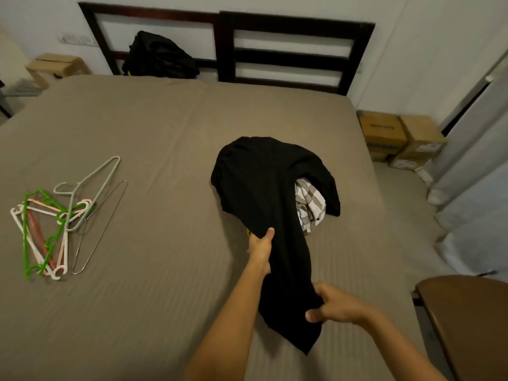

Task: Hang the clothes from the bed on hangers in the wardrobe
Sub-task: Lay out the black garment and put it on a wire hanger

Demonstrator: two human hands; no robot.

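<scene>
Black garment (pixel 270 188): plain, bunched, long axis near-to-far, narrow end past right hand (pixel 334 305). Both hands pinch it; left hand (pixel 261 247) grips farther up.

I'm in a home bedroom: a wide bed (pixel 137 127) in a taupe sheet fills my view, its dark wooden headboard (pixel 228 45) against a white wall. A black backpack (pixel 159 55) leans there; cardboard boxes (pixel 395 138) sit stacked beside the bed's far right corner.
</scene>
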